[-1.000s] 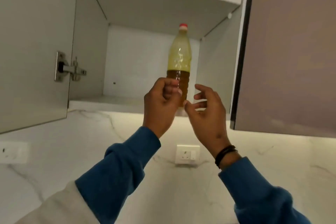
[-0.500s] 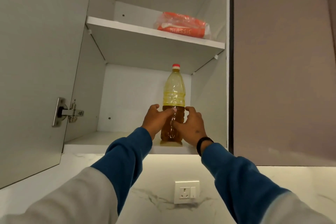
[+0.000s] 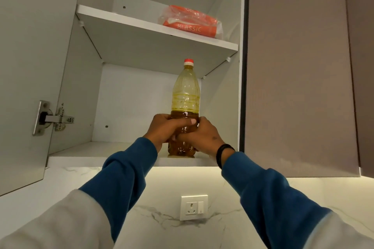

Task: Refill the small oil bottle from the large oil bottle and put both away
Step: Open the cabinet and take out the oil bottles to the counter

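The large oil bottle [image 3: 185,95], clear plastic with a red cap and amber oil in its lower part, stands upright on the lower shelf [image 3: 85,154] of an open wall cabinet, near the right side. My left hand [image 3: 165,129] wraps its lower body from the left, fingers across the front. My right hand [image 3: 202,137] grips it from the right, a black band on the wrist. The bottle's base rests on the shelf near the front edge. The small oil bottle is not in view.
The cabinet door [image 3: 22,77] hangs open at the left with a metal hinge [image 3: 53,119]. An orange packet [image 3: 192,22] lies on the upper shelf. A closed brown door [image 3: 299,66] is at the right. A wall socket [image 3: 193,207] sits below on the marble wall.
The bottle went from held in front of the cabinet to standing on the lower shelf. Both hands have closed around its lower body. The view has tilted upward and nearer.
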The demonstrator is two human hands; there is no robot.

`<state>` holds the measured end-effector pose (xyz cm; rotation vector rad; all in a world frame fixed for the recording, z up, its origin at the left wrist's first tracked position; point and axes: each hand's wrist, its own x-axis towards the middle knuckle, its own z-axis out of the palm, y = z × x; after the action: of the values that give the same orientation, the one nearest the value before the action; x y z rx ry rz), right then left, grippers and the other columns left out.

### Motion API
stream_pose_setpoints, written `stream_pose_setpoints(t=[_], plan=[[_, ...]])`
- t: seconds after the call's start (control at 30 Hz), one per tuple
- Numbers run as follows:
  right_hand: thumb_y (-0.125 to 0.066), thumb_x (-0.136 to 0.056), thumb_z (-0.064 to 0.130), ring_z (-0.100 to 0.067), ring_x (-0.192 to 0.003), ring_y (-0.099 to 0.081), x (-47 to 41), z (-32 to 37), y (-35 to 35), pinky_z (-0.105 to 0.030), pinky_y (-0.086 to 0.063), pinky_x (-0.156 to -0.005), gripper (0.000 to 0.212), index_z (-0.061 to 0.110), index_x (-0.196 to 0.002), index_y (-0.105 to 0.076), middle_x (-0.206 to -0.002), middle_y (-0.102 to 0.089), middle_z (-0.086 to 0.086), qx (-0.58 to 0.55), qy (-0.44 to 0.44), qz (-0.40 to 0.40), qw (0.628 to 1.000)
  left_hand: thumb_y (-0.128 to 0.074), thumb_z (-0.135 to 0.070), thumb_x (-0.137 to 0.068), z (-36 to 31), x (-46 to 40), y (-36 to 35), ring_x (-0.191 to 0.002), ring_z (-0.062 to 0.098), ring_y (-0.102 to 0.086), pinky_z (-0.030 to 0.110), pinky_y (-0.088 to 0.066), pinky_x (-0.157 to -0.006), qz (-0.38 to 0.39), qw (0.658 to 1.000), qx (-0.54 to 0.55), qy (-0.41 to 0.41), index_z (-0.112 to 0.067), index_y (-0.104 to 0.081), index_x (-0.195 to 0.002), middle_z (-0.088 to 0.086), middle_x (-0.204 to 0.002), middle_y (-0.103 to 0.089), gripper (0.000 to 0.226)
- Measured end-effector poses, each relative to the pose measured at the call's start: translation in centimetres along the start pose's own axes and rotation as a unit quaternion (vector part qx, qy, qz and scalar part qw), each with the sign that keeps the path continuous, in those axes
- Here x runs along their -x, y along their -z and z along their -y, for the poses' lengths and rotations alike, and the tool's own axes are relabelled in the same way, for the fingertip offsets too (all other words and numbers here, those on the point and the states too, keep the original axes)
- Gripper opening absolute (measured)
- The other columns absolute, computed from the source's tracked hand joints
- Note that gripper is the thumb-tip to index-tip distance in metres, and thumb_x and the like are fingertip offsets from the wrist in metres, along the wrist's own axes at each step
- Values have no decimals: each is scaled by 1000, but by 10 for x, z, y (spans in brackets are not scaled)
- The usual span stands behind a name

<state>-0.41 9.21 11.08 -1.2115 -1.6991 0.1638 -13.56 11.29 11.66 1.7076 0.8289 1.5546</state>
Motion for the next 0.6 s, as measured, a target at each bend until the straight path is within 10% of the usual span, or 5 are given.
stream_pose_setpoints(t=[0.6], plan=[[-86,-61,48,-8,-102,-68,105,-98,144,-38,-57,-90,70,38,-124,-58,-111,-71,14,-15,56,27,998,-94,-29,-62,-12,87,-155,-85,9,-75,33,-62,-79,96,992,-15,-76,-25,-80,-97,-7,-86,-78,38]])
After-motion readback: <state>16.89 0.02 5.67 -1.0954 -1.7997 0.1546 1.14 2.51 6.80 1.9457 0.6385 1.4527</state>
